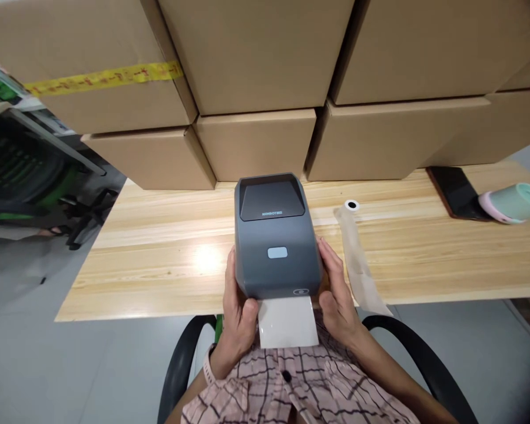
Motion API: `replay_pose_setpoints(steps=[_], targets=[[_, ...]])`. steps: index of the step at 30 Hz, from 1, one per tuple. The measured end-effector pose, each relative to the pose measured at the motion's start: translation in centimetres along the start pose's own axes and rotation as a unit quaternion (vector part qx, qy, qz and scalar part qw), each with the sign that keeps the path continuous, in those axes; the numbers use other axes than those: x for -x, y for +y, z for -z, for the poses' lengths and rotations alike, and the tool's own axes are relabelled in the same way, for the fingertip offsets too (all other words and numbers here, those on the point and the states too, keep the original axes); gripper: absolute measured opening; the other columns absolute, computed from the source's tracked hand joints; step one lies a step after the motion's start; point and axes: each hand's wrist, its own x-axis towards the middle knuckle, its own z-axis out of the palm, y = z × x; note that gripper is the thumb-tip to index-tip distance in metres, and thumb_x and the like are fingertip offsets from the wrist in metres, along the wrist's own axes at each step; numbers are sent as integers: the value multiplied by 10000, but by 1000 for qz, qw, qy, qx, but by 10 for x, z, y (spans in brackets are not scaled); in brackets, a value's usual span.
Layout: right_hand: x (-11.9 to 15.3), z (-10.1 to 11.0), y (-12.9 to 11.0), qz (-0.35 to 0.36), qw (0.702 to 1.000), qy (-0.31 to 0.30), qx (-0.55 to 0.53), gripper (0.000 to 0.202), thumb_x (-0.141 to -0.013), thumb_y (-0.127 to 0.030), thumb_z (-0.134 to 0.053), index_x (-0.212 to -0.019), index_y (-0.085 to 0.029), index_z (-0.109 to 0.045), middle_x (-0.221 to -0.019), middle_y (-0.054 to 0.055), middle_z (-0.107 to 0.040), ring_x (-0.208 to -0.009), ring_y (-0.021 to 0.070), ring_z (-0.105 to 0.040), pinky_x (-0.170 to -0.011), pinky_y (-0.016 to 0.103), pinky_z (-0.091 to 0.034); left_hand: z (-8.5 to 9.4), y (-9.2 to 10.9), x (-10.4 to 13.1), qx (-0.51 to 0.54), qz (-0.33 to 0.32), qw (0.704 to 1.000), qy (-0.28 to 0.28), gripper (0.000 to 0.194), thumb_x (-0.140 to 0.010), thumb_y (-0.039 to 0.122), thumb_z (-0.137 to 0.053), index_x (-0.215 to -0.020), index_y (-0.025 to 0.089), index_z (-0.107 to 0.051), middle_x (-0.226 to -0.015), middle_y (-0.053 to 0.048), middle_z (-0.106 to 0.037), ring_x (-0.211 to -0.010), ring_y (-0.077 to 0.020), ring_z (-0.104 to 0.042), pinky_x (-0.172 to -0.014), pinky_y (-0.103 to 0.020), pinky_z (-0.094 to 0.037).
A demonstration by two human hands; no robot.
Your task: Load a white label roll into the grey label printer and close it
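A dark grey label printer (258,265) sits at the table's front edge, its smoked window at the far end and a pale button on top. My left hand (238,315) is wrapped round its left side, thumb near the front corner. On the opposite side my right hand (337,297) grips the printer, fingers along the wall. From the front slot a blank white label (288,324) sticks out between my hands, over the edge. Right of the printer lies a small roll (352,206) with a long strip of backing paper (360,268) trailing off the table edge.
Stacked cardboard boxes (256,144) line the back of the wooden table (136,253). A dark phone (457,191) and a mint-and-pink cup (512,203) lie at the right. Black chair armrests (185,359) flank my body. Another chair (22,159) stands left of the table.
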Motion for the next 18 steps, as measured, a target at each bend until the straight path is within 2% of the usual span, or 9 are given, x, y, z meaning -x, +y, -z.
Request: replay_pose_setpoints(steps=[7, 12, 15, 18], targets=[[0, -1, -4, 0, 1000, -2, 24, 749, -1025, -702, -272, -1675, -338, -197, -1692, 58, -368, -1576, 334, -314, -1235, 617, -368, -1, -1, -2, -8, -15, 1000, 11, 748, -1021, 672, -379, -1670, 330, -236, -1731, -66, -287, -1593, -336, -278, -1318, -460, -242], [-8, 19, -13, 1, 997, -47, 53, 820, -979, -788, -197, -1680, -363, -169, -1708, 45, -340, -1576, 353, -312, -1229, 623, -380, 1, 4, -10, -26, -49, 998, 27, 775, -994, 749, -313, -1647, 330, -320, -1721, -62, -305, -1601, -350, -231, -1319, -523, -211], [-31, 38, -26, 32, 994, -66, 77, 840, -965, -801, -173, -1682, -363, -160, -1711, 62, -328, -1564, 365, -333, -1236, 640, -364, 10, 13, -32, 7, -97, 995, 25, 727, -1015, 729, -281, -1619, 337, -383, -1694, -60, -366, -1585, -334, -284, -1305, -537, -253], [-72, 54, -41, 87, 987, -68, 117, 854, -972, -787, -231, -1688, -335, -127, -1702, 106, -329, -1544, 377, -361, -1221, 638, -385, 24, 25, -72, 9, -156, 987, 28, 628, -1046, 651, -349, -1573, 330, -466, -1620, -63, -485, -1537, -317, -386, -1284, -531, -298]])
